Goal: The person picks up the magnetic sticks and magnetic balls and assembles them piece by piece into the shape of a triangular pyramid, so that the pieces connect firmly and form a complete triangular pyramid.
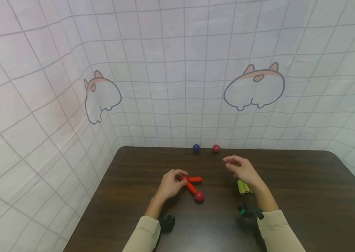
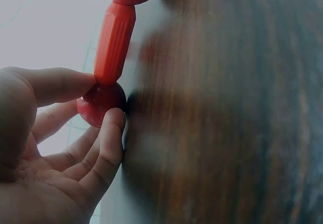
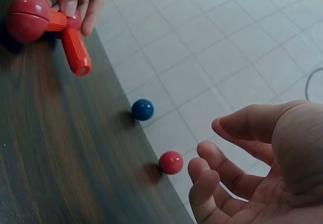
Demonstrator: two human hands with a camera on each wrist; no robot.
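My left hand [image 1: 170, 185] pinches a small red ball [image 2: 101, 108] between thumb and fingers, low over the table. Two orange-red ridged rods meet at this ball. One rod [image 2: 115, 45] runs to a second red ball [image 1: 199, 196]; the other rod [image 3: 76, 52] points rightward with a bare end that shows a hole. To the right, my right hand [image 1: 244, 172] hovers above the table with loosely bent fingers and nothing in them. Beyond it, in the right wrist view, are a loose blue ball [image 3: 143, 110] and a loose red ball [image 3: 171, 162].
Several yellow-green rods [image 1: 242, 188] lie side by side beneath the right forearm, partly hidden by it. The dark wooden table [image 1: 127, 171] ends at a white gridded cloth [image 1: 174, 87] behind and at the left. Both loose balls sit by the far edge.
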